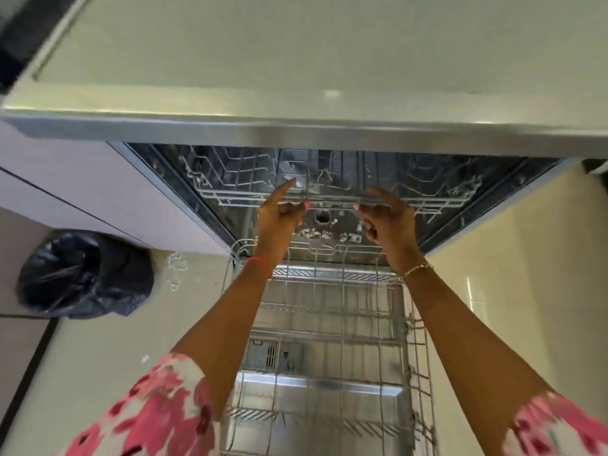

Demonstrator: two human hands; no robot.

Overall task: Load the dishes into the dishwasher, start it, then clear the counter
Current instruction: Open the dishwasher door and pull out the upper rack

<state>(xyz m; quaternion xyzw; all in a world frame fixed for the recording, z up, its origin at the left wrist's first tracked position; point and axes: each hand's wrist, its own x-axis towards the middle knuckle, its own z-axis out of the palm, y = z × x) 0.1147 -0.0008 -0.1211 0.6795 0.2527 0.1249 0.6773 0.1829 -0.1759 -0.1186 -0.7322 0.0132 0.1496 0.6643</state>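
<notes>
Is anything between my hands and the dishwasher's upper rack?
Nothing visible does. The left hand and right hand are at the front edge of the upper rack; the pulled-out lower rack lies below the forearms.

Tabletop point(296, 77) overhang hides rear of upper rack point(230, 192) from you. Your left hand point(279, 222) and right hand point(386, 222) cover middle of its front rail; whether your fingers point(388, 199) grip it, cannot tell. Lower rack point(329, 324) and floral sleeves point(158, 409) cut off by bottom edge. Blurred dark shape point(19, 37) top left, dark object point(597, 166) at right edge: unidentifiable.
</notes>
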